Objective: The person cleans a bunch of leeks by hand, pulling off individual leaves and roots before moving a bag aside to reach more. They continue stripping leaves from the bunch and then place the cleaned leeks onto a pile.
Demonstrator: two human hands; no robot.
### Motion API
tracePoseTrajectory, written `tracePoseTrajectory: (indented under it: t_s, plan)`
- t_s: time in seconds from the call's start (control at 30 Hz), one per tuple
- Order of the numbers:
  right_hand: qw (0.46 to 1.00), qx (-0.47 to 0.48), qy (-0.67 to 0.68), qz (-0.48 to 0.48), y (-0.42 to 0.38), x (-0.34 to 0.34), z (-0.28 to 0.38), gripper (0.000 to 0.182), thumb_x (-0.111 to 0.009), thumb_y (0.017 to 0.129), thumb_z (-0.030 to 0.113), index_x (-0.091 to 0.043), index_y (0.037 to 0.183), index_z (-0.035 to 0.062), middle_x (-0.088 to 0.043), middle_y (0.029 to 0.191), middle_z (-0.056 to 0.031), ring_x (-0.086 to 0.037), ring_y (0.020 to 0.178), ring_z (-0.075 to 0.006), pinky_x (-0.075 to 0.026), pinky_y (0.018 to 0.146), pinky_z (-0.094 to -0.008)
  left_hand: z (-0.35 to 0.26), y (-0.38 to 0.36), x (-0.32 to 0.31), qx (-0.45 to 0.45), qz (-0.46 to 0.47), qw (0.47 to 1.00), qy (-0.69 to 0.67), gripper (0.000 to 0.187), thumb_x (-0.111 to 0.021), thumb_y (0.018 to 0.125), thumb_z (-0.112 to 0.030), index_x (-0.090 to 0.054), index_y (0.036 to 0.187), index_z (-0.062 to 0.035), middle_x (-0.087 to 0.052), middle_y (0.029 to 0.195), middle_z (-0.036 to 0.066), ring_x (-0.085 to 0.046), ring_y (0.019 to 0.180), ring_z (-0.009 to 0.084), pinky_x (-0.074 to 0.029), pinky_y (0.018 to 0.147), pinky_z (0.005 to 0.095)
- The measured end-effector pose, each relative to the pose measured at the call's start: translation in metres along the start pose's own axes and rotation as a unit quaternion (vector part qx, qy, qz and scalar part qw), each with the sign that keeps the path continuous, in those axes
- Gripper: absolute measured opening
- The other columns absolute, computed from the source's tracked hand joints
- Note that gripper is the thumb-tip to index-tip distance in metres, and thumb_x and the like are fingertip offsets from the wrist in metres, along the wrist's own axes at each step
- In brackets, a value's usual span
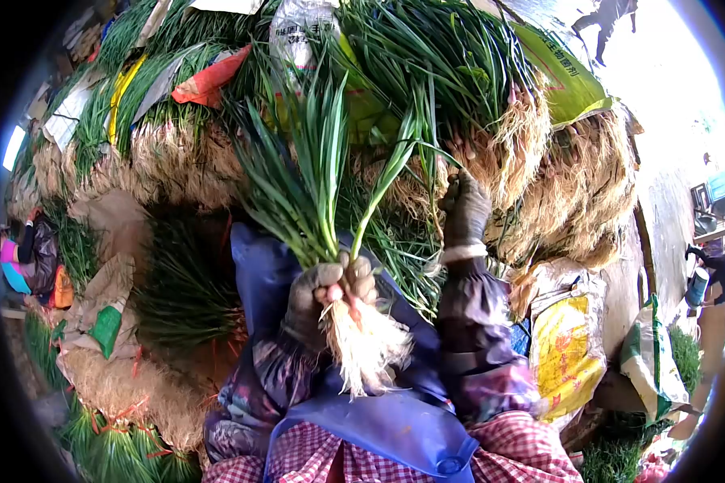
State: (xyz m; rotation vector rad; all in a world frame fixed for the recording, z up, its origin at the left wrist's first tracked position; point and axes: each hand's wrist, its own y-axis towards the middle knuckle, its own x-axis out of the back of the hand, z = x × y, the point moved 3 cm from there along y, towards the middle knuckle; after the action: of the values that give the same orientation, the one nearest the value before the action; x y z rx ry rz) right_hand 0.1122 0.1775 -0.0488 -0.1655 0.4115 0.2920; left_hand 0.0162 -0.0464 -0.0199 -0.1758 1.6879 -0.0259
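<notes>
Left hand (304, 304): is clasping 1 green garlic bunch (324, 193)
Right hand (466, 211): is pinching 1 bent leaf (437, 150)
Pale roots (362, 344): are hanging over the blue apron (379, 431)

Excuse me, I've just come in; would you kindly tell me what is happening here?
The person's left hand grips a bunch of long-leaved green plants by the base, pale stringy roots hanging below, in front of a blue plastic apron. The raised right hand seems to pinch a thin bent green leaf. Similar green bunches lie heaped ahead.
</notes>
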Motion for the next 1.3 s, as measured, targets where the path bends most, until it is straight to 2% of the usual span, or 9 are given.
tracePoseTrajectory:
  t_s: [0.2, 0.4, 0.5, 0.57, 0.63, 0.93, 1.13, 1.23, 1.3]
  plan:
    - [0.865, -0.197, -0.181, 0.424, -0.081, -0.036, 0.029, 0.069, -0.069, 0.084, 0.032, -0.039, 0.141, 0.007, -0.059, 0.122, -0.0105, -0.059, 0.081, -0.0089, -0.051, 0.066, -0.0229, -0.004, 0.006, 0.009, -0.028, 0.002, 0.999, -0.025, 0.016, -0.063, 0.077, -0.015, -0.055, 0.089, -0.0072, -0.057, 0.093, 0.011, -0.053, 0.071, 0.0216, -0.045, 0.067, 0.0362]
    - [0.893, -0.047, -0.26, 0.366, -0.11, 0.028, -0.019, 0.026, -0.061, 0.092, 0.029, -0.067, 0.098, 0.0051, -0.063, 0.075, -0.0011, -0.056, 0.066, -0.012, -0.046, 0.06, -0.0281, -0.016, -0.003, -0.017, -0.062, 0.03, 0.997, 0.045, 0.05, -0.062, 0.08, -0.014, -0.048, 0.128, -0.0056, -0.062, 0.102, 0.018, -0.054, 0.072, 0.0192, -0.045, 0.069, 0.0326]
    - [0.445, 0.033, -0.749, 0.489, -0.112, 0.062, -0.025, 0.014, -0.062, 0.088, 0.02, -0.068, 0.098, 0.0119, -0.062, 0.074, -0.0144, -0.064, 0.07, -0.0213, -0.051, 0.065, -0.0335, -0.029, -0.003, -0.018, -0.079, 0.089, 0.991, 0.065, 0.053, -0.057, 0.085, -0.016, -0.04, 0.133, 0.0, -0.057, 0.104, 0.012, -0.047, 0.069, 0.0138, -0.042, 0.069, 0.0306]
    - [0.424, -0.023, -0.801, 0.423, -0.099, 0.058, -0.005, 0.018, -0.056, 0.091, 0.03, -0.066, 0.098, 0.0155, -0.065, 0.069, -0.0066, -0.06, 0.057, -0.0204, -0.05, 0.054, -0.0332, -0.033, -0.001, -0.028, -0.092, 0.09, 0.989, 0.076, 0.054, -0.055, 0.088, -0.017, -0.036, 0.134, 0.0037, -0.053, 0.099, 0.008, -0.044, 0.07, 0.0119, -0.042, 0.069, 0.0308]
    - [0.871, 0.029, -0.451, 0.191, -0.072, 0.049, 0.024, 0.03, -0.069, 0.085, 0.032, -0.067, 0.096, 0.0041, -0.067, 0.085, -0.0091, -0.062, 0.075, -0.0141, -0.052, 0.067, -0.0259, -0.03, 0.006, -0.02, -0.046, 0.064, 0.996, 0.048, 0.055, -0.062, 0.081, -0.017, -0.045, 0.131, 0.0008, -0.06, 0.093, 0.01, -0.055, 0.078, 0.0201, -0.046, 0.078, 0.0372]
    - [0.973, -0.088, -0.131, 0.168, -0.058, -0.028, 0.001, 0.014, -0.068, 0.086, 0.013, -0.066, 0.093, 0.0018, -0.066, 0.074, -0.0032, -0.06, 0.063, -0.0118, -0.049, 0.056, -0.025, 0.009, 0.028, 0.025, 0.0, -0.113, 0.969, 0.219, 0.026, -0.061, 0.085, -0.015, -0.056, 0.063, -0.0018, -0.062, 0.069, 0.013, -0.064, 0.078, 0.0309, -0.053, 0.075, 0.0411]
    - [0.976, 0.103, -0.19, 0.029, -0.034, 0.009, -0.006, 0.005, -0.066, 0.086, 0.005, -0.064, 0.083, 0.0025, -0.063, 0.073, 0.0004, -0.056, 0.065, -0.0071, -0.044, 0.055, -0.0211, 0.004, 0.012, -0.021, -0.03, -0.025, 0.989, 0.145, 0.03, -0.059, 0.078, -0.014, -0.052, 0.105, -0.0062, -0.054, 0.084, 0.007, -0.054, 0.069, 0.0197, -0.047, 0.081, 0.0398]
    - [0.517, 0.176, -0.724, 0.422, -0.055, 0.004, 0.003, 0.026, -0.056, 0.092, 0.032, -0.066, 0.082, 0.0099, -0.062, 0.064, -0.0043, -0.06, 0.058, -0.0141, -0.051, 0.055, -0.0312, -0.023, -0.002, -0.026, -0.079, 0.161, 0.979, 0.093, 0.04, -0.056, 0.08, -0.012, -0.048, 0.119, -0.0091, -0.046, 0.089, 0.0, -0.042, 0.061, 0.0104, -0.043, 0.079, 0.0366]
    - [0.476, 0.033, -0.813, 0.333, -0.043, -0.008, 0.021, 0.032, -0.056, 0.089, 0.048, -0.067, 0.087, 0.0173, -0.066, 0.07, -0.0057, -0.065, 0.061, -0.0169, -0.052, 0.057, -0.0348, -0.027, 0.004, -0.043, -0.086, 0.192, 0.976, 0.053, 0.042, -0.059, 0.081, -0.013, -0.048, 0.122, -0.008, -0.046, 0.087, 0.001, -0.045, 0.062, 0.0111, -0.043, 0.08, 0.0368]
